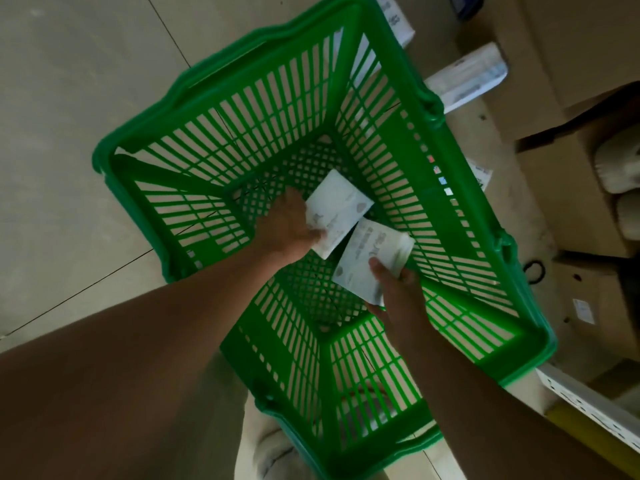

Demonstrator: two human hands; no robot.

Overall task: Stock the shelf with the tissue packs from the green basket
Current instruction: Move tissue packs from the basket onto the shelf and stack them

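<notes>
White and soft-wrapped, a rectangular tissue pack [343, 206] sat pinched between the thumb and curled fingers of the person's left hand [289, 228]. The right hand [398, 289] gripped a second white tissue pack [367, 261] by its near end, thumb on top. Both hands were down inside the green slatted plastic basket [145, 140], the two packs nearly touching above its mesh bottom, where no further packs could be seen. The basket stood on a pale tiled floor [69, 116], with brown cardboard boxes [571, 46] and other white wrapped bundles [467, 77] close beside it and a white perforated metal rail [588, 407] at lower right. The pick-up step appeared to be in hand, seemingly the basket's last load. The next move would call for lifting both packs clear of the rim and carrying them to the shelf, which was out of sight unless the rail belonged to it.
</notes>
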